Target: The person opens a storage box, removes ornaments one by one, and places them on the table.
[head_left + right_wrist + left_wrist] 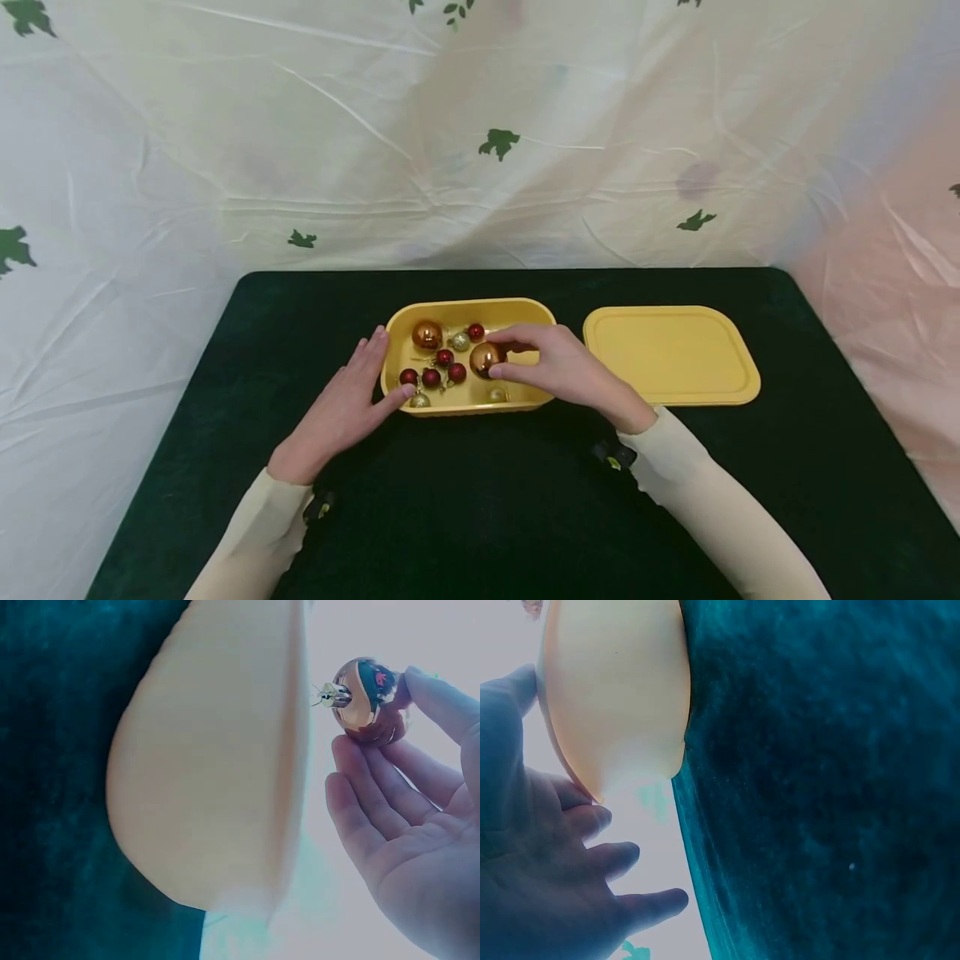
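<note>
A yellow tray-like container (513,315) holds several small red baubles (431,378), a copper bauble (427,335) and a few small pale gold baubles (460,341). My right hand (566,367) pinches another shiny copper bauble (486,360) between thumb and fingers, over the right half of the container. In the right wrist view this copper bauble (367,705) shows its metal cap and hangs above the container's rim. My left hand (341,412) lies along the container's left end, fingers straight, the thumb over the near rim. The left wrist view shows its fingers (615,859) spread beside the container's wall.
To the right of the container lies a flat yellow lid (671,354). Both stand on a dark green cloth-covered table (465,500). Behind the table hangs a pale curtain (360,167) with green leaf shapes.
</note>
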`<state>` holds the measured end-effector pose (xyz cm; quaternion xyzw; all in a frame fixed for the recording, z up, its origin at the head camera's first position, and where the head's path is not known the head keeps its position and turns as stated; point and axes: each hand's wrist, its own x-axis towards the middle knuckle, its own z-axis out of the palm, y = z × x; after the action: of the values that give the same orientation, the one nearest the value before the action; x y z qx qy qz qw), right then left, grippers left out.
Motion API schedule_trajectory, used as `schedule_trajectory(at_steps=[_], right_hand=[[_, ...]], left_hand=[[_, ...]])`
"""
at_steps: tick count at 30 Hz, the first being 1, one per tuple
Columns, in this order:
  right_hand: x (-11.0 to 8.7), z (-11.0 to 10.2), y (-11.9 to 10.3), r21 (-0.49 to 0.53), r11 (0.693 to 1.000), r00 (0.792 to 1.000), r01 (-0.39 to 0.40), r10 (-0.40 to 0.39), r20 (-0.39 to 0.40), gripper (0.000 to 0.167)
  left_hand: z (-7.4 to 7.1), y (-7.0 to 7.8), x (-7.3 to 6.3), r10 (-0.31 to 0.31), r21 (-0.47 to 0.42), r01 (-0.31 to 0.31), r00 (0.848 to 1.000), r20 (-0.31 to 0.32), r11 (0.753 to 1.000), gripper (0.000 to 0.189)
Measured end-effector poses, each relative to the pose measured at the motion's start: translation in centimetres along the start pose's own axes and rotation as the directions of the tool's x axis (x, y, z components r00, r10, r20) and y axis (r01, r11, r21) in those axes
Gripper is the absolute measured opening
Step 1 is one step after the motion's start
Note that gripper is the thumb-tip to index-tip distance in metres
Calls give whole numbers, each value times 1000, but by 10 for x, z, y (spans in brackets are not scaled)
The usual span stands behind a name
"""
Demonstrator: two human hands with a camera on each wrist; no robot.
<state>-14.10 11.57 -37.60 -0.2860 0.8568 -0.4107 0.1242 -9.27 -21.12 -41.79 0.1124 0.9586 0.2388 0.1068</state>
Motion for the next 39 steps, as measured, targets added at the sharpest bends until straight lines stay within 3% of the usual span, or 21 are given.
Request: schedule_trajectory(at_steps=[15,39], right_hand=[[-39,-22,-15,45,998,993,39,-33,-116,46],[-109,-54,-11,-22,998,965,-60,52,-256,41]], left_hand=[[1,-1,1,1,-2,-1,1000,0,1000,101],[2,-1,1,11,-12,-11,1000,-13,1000,101]])
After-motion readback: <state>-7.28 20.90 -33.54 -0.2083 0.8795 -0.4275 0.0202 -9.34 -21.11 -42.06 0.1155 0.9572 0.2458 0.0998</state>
